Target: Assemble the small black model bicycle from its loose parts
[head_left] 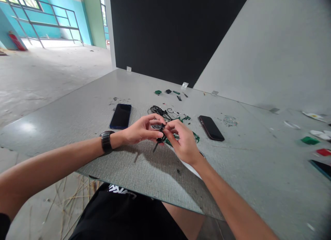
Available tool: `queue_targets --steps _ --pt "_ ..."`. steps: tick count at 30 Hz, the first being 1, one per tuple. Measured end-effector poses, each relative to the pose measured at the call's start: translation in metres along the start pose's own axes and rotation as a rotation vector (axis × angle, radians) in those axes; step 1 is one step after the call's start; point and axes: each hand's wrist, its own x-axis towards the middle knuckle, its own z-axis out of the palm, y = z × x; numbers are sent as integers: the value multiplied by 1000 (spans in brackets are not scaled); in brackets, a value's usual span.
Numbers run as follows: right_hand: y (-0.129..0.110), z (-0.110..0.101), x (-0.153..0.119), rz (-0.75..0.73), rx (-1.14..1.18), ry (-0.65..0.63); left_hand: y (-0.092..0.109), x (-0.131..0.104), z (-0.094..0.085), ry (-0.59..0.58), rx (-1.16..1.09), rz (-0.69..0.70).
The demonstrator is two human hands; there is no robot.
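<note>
On my feed I see white printed lettering (117, 189) on black fabric shorts (124, 216), but I cannot read it.

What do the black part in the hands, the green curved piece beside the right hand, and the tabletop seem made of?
Black part: perhaps plastic or coated metal; dark, too small to settle.
Green curved piece: perhaps moulded plastic or painted metal, given its even colour.
Tabletop: probably glass, glossy, with a bright glare and thin greenish near edge; the fine texture could be patterning.
</note>
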Motion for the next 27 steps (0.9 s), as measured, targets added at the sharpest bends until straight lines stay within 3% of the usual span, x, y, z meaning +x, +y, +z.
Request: queue_targets --steps 6,12,15,22,27 --pt "1 2 1 173 125 49 -4 4 -5 23 132 76" --pt "-3 10 0 341 305 74 0 3 -1 242 763 301" --pt "-2 15 0 421 370 95 1 0 2 286 971 369" --pt "2 14 2 403 398 133 0 1 1 375 991 384" --pt "1 9 1 291 247 99 2 1 3 386 1034 390"
